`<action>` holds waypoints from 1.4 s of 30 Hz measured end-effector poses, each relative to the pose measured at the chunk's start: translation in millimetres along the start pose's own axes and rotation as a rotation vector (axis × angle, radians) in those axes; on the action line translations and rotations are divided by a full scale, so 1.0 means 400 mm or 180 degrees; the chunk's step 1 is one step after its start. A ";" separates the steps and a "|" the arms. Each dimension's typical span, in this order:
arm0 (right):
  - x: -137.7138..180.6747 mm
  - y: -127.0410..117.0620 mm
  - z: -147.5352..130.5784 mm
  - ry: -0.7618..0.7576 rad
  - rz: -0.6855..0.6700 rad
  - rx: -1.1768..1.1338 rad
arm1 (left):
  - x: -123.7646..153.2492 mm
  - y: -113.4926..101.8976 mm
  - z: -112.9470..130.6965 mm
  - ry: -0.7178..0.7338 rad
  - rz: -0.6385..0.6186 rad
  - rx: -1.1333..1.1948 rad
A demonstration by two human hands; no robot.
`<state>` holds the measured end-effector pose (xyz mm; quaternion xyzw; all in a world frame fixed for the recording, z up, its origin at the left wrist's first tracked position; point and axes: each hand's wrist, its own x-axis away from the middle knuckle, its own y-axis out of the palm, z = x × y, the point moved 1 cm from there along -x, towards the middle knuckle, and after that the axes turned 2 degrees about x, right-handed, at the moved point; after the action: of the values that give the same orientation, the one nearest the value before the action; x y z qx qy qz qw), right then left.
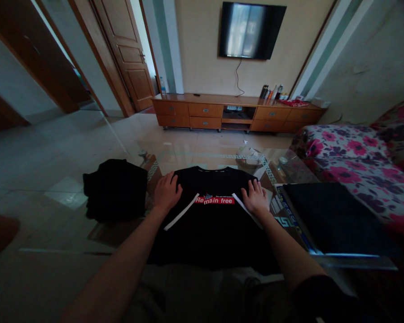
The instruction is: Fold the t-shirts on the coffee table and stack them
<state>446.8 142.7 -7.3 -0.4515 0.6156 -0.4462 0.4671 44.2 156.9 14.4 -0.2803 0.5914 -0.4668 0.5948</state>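
A black T-shirt (215, 233) lies spread out in front of me on a glass table, its collar facing away. Across its chest runs a red strip lettered "Remain free", with a slanting white stripe on each side. My left hand (167, 192) rests on the shirt's left shoulder edge, fingers apart and nothing held. On the opposite shoulder edge, my right hand (256, 197) lies flat with its fingers spread. Left of the shirt sits a pile of folded black cloth (116, 190). A flat stack of dark cloth (336, 217) lies to the right.
The glass table (202, 154) has a patterned border. A floral-covered sofa (353, 148) stands at the right. Beyond the table, a low wooden cabinet (205, 110) runs along the wall, with bottles (272, 93) on top and a television (252, 30) above.
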 end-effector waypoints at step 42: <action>0.131 -0.070 0.042 -0.0661 -0.0638 0.0191 | 0.144 -0.044 -0.032 0.0559 -0.1263 0.0222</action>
<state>459.0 84.0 8.3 -0.5402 0.5022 -0.4597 0.4946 20.1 101.6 2.7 -0.3287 0.5576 -0.6175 0.4468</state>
